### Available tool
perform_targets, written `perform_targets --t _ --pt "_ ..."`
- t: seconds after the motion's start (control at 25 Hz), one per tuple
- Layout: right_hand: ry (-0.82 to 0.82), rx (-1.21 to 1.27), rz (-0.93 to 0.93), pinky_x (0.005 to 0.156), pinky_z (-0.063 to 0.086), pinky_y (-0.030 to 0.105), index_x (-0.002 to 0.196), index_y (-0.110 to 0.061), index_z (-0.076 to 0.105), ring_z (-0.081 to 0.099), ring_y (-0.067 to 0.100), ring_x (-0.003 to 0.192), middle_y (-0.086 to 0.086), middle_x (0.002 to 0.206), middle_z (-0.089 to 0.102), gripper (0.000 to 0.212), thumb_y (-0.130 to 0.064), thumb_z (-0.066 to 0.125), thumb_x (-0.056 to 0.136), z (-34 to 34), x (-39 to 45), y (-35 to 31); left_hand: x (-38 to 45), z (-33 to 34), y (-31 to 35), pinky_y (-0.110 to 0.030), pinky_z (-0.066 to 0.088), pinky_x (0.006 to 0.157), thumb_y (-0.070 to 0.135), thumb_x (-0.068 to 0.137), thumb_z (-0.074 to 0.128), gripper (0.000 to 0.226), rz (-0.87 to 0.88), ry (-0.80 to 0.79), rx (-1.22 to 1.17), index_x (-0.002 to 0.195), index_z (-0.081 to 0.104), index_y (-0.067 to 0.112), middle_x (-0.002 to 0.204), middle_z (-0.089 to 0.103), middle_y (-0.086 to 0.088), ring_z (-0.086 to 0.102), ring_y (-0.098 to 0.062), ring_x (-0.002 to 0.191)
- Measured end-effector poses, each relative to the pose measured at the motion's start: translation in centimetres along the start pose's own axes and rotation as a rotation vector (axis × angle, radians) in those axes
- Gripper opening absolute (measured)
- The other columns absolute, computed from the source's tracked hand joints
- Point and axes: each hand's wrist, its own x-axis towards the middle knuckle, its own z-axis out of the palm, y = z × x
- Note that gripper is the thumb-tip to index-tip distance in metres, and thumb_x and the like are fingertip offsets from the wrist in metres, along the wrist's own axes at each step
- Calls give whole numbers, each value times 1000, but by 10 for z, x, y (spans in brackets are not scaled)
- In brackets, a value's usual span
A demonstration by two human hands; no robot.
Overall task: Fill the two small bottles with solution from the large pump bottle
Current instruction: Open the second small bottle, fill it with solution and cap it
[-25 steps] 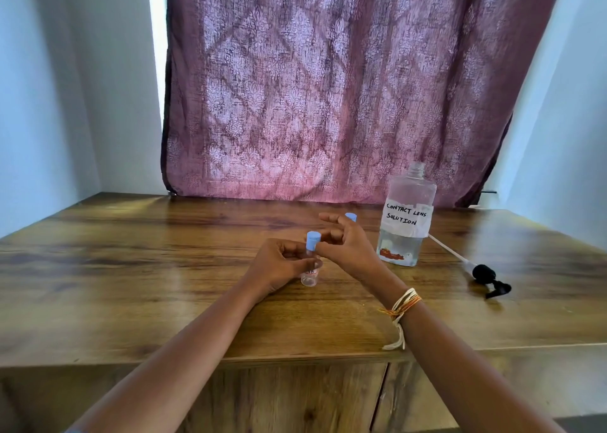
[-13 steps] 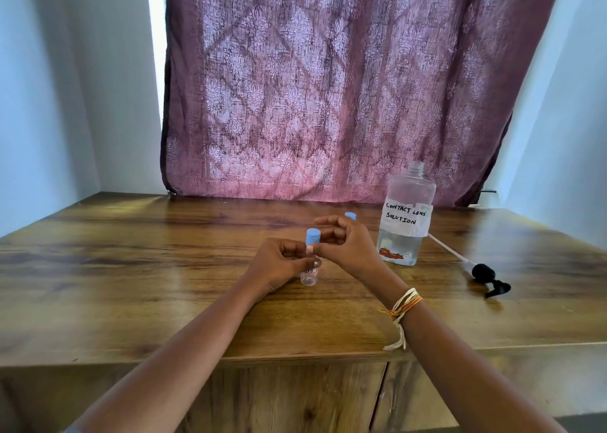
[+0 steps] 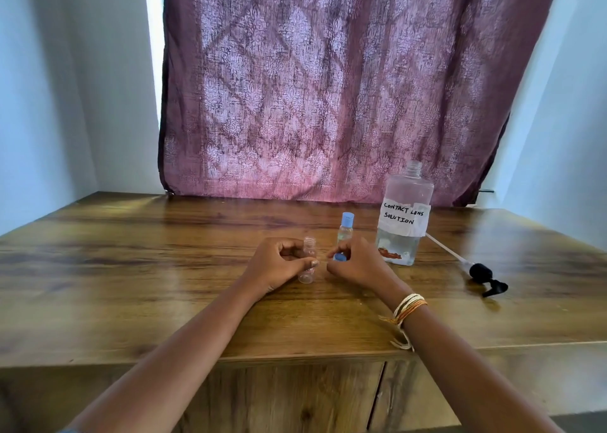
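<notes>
My left hand (image 3: 279,265) grips a small clear bottle (image 3: 308,258) that stands upright on the wooden table (image 3: 131,268), its neck uncapped. My right hand (image 3: 356,261) is just to its right, low on the table, with a blue cap (image 3: 340,257) pinched in its fingers. Behind my right hand stands a second small bottle (image 3: 345,227), upright with its blue cap on. The large bottle (image 3: 403,217), labelled "contact lens solution", stands to the right with an open neck and a little liquid at the bottom. Its black pump (image 3: 483,276) with its white tube lies on the table further right.
A patterned purple curtain (image 3: 328,87) hangs behind the table's back edge. White walls close in on both sides. The table's front edge runs just under my forearms, with cabinet doors below.
My right hand has taken the blue cap off the small bottle in my left hand and lowered to the table with it. The second capped bottle behind is now in full view.
</notes>
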Motion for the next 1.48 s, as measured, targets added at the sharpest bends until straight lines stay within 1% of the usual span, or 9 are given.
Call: perform_targets --t 0.32,0.56,0.76,0.84,0.92,1.12,1.24,1.36,1.48 --pt "-21 -82 6 60 38 19 115 -13 59 54 13 81 -3 89 56 49 -31 75 72 0 -5 0 -1 0 1 -19 56 80 16 69 84 43 -15 -17 -12 109 69 15 92 76 3 72 -5 86" --pt "348 110 2 54 35 18 93 -13 67 45 4 54 -9 60 52 19 -14 69 75 -32 -12 -3 -1 1 2 -21 56 78 21 71 81 30 18 13 -76 98 68 28 89 73 3 68 1 78" --pt "639 -24 -66 79 37 23 96 -15 66 53 17 87 5 98 56 21 -18 71 76 -73 -1 11 1 -1 -2 -38 57 87 32 62 84 40 -25 -6 -126 98 72 22 92 75 0 72 -16 88" --pt "751 -78 -22 87 32 25 106 -13 60 49 26 101 11 108 53 36 -21 73 74 -83 8 19 1 0 -3 -38 57 85 20 68 84 24 -21 15 -133 88 70 25 78 73 7 69 -8 76" --pt "818 -49 59 89 28 25 122 -12 49 45 29 111 14 121 48 57 -24 75 72 -90 14 24 3 1 -5 -39 57 86 23 69 84 23 -13 25 -131 88 71 26 83 74 2 70 -10 78" --pt "610 228 160 82 39 27 142 -10 29 50 23 109 8 131 48 87 -24 81 74 -104 30 33 3 0 -5 -41 59 85 48 56 86 35 34 17 -131 86 74 33 93 76 -4 72 -20 89" --pt "535 367 231 76 51 31 135 -9 39 61 22 99 12 125 58 83 -25 85 69 -108 39 44 4 0 -6 -40 58 83 49 59 84 28 38 14 -137 83 76 36 91 77 -2 73 -22 90" --pt "542 348 252 76 60 42 118 -11 59 71 22 86 9 103 72 85 -50 84 46 -105 41 46 4 0 -6 -42 58 83 33 68 82 18 31 14 -138 85 76 30 90 77 -2 73 -24 89" --pt "571 273 225 72 61 41 97 -15 72 73 21 76 4 84 76 67 -59 79 47 -105 38 49 4 1 -6 -46 58 84 23 73 81 19 21 23 -110 90 76 19 91 77 -5 72 -22 88"
